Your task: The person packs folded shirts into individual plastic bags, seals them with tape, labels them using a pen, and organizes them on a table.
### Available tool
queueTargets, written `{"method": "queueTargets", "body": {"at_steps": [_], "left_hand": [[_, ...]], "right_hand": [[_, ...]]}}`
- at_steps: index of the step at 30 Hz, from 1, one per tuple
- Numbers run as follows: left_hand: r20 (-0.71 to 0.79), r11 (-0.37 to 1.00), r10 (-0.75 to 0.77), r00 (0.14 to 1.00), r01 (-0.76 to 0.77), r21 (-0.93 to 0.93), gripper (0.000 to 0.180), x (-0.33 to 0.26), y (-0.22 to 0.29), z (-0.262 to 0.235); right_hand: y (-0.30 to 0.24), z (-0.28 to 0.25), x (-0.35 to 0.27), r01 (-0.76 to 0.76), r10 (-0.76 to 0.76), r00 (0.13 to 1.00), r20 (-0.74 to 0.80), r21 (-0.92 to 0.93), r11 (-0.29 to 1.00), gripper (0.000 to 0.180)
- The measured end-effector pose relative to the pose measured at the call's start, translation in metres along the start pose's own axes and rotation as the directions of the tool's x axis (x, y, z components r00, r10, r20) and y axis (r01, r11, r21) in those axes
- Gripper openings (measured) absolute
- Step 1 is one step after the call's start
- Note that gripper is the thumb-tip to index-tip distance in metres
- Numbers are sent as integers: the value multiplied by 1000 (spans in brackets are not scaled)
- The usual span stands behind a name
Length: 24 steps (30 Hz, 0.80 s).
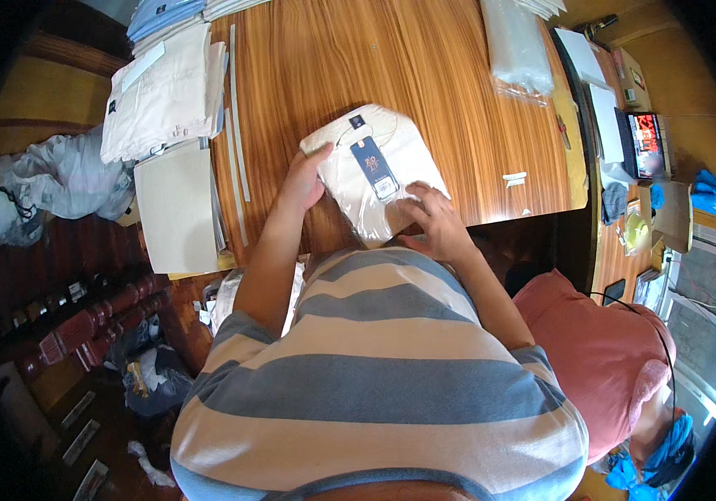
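A folded white shirt [337, 171] in a clear plastic bag lies at the near edge of the wooden table, tilted toward me. A dark blue hang tag [368, 159] rests on its front, with a thin cord looped beside it. My left hand [306, 177] grips the left edge of the bagged shirt, thumb on top and the other fingers mostly hidden. At the lower right corner, my right hand [437, 224] has its fingers bent over the crinkled plastic and its thumb near the bottom edge.
Folded cream garments [162, 100] are stacked at the left, beside pale card sheets [176, 209]. Clear plastic bags [518, 46] lie at the far right of the table [308, 50]. Close on my right is a person in a salmon-coloured top [592, 359].
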<state>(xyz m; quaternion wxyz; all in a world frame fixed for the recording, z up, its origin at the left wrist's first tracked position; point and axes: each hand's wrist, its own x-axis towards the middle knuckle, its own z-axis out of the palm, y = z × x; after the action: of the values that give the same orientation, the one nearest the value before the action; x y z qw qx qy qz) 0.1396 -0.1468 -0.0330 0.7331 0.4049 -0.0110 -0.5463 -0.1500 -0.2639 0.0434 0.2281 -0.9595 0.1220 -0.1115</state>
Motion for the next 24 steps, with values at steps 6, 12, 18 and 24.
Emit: {"method": "queueTargets", "body": {"at_steps": [6,12,18,24], "left_hand": [[-156,918,69,985,-2,397,36,32,21,-7],[-270,756,327,905,-79,650,34,16,28,-2],[-424,789,288,858,39,614,40,16,22,-16],[-303,230,392,869,226,947,63,2,26,2]], "right_hand": [[-26,-76,50,62,18,963,-268,288,956,36],[-114,-271,11,707,-373,267,-889,-83,703,9],[-109,-326,14,953,-557,230,-798,68,296,14],[-84,-334,-15,818,-608,123,-784,-267,510,22]]}}
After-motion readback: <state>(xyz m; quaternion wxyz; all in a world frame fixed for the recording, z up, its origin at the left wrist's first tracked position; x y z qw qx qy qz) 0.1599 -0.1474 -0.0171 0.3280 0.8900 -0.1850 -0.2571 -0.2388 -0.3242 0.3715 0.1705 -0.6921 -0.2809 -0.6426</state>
